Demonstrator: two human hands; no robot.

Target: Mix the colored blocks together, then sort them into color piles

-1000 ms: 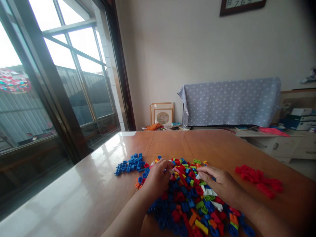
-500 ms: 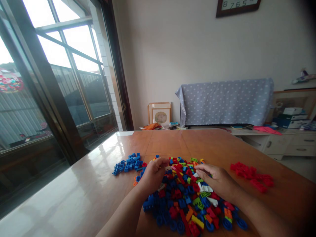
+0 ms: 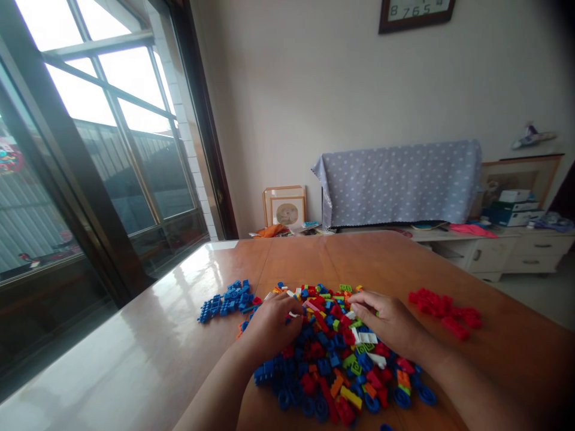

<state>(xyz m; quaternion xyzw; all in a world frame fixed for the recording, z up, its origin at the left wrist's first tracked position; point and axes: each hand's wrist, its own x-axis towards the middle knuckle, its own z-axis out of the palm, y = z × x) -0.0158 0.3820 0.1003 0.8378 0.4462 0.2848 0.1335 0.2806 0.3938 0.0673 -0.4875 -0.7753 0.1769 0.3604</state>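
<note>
My left hand (image 3: 275, 320) lay over the left side of the mixed heap of small, glossy plastic building bricks (image 3: 326, 350) in blue, red, green, yellow, orange and white. Its fingers were curled inward, and a small white plastic piece (image 3: 294, 314) showed beside them; I could not tell whether I was gripping it. My right hand (image 3: 386, 317) was over the right side of the heap, its thumb and fingers slightly parted with a narrow gap and no brick visible between them. The heap spread across the shiny brown wooden worktop (image 3: 305, 257), between my forearms and out below my hands. Just left of the heap's far part sat a loose cluster of blue plastic bricks (image 3: 233, 297); to the right of the heap, apart from it, lay a group of red plastic bricks (image 3: 433, 303). Well beyond the heap hung a grey-blue cloth with white dots (image 3: 399, 185).
</note>
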